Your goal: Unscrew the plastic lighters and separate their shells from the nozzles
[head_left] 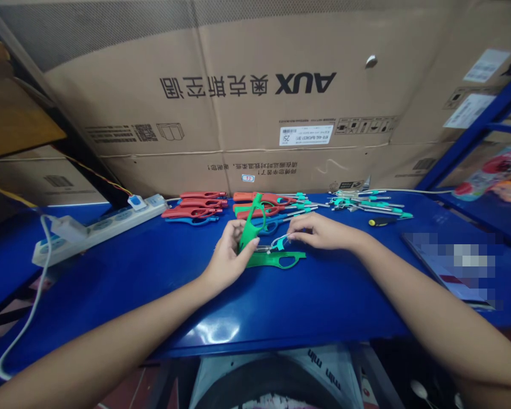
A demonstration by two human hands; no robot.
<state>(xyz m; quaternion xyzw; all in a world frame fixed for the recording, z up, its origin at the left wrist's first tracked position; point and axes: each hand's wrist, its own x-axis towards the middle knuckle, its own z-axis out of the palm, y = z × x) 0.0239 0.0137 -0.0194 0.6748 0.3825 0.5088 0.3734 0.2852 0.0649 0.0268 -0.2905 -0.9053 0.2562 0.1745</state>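
Note:
My left hand [227, 255] is closed on a green lighter shell half [252, 224], which it tilts up with its looped handle end on top. Below lies a second green lighter shell half [276, 261], its trigger loop toward the right. Between the two halves are silvery inner parts with a teal piece [280, 243] and a thin wire. My right hand [323, 230] pinches that thin wire just above the teal piece. How far the inner parts sit inside the shell is hidden by my left fingers.
Behind my hands lie red and blue lighters [196, 207], more lighter shells with metal rods, and a pile of metal rods with teal pieces [368, 203]. A yellow-black screwdriver [380, 222] lies at right. A white power strip [106, 226] stands left; a cardboard wall [255, 51] rises behind.

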